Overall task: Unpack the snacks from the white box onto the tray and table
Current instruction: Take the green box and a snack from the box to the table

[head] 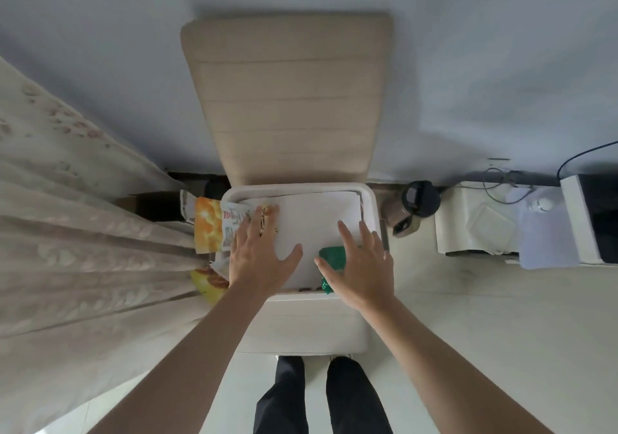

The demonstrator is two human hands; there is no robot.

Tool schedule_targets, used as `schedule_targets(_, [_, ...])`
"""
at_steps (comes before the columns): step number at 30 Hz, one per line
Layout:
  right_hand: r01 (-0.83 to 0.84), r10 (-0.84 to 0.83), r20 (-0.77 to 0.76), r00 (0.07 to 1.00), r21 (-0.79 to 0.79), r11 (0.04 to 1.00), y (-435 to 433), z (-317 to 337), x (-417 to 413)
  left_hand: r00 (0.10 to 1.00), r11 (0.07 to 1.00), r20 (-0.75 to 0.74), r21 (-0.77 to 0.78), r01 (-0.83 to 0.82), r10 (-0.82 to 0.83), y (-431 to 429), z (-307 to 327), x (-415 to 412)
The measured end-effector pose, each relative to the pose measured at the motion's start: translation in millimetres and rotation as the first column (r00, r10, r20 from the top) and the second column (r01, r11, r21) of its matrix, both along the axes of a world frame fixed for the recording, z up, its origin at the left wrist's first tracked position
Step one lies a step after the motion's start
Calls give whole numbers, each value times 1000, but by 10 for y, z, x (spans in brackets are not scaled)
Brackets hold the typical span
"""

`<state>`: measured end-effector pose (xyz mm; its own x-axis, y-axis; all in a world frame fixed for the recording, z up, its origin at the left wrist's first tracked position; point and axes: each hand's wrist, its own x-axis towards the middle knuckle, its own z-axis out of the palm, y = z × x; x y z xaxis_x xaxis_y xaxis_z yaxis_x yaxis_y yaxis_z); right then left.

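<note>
Both hands spread flat, grip released: left hand (259, 254) and right hand (361, 266) over white box (314, 219); green packet (331, 258) under right.

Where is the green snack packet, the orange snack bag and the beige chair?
green snack packet (332, 257), head view, on its flat top face beside the right hand.
orange snack bag (208, 224), head view, middle of its orange front.
beige chair (287, 99), head view, middle of the padded backrest.

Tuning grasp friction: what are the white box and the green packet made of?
White box: likely hard plastic, smooth matte; rounded moulded rim, metal-looking handle. Green packet: probably thin plastic film, slightly glossy; crinkled edge. Both are guesses from the look.
</note>
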<state>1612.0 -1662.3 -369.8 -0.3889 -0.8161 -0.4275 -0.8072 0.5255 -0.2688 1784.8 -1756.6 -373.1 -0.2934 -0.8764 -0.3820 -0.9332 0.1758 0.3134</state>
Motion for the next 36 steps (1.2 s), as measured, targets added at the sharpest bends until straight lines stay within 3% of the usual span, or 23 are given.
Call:
schedule_targets(11, [-7,18,-105,994,105,994,19,-949,133,1000,996,-6,94,-9,10,-231,-984,88])
schedule_targets(16, [-27,54,-146,988,181,983,14,-1118,157,999,998,31,62,9,-11,-192,-1374,97])
schedule_targets(22, [-52,100,-152,983,293,955,-49,-1173,185,1000,996,-25,87,-14,16,-204,-1580,66])
schedule_targets(36, [-22,61,-206,977,188,982,-7,-1243,183,999,1000,-37,9,-17,18,-153,-1658,7])
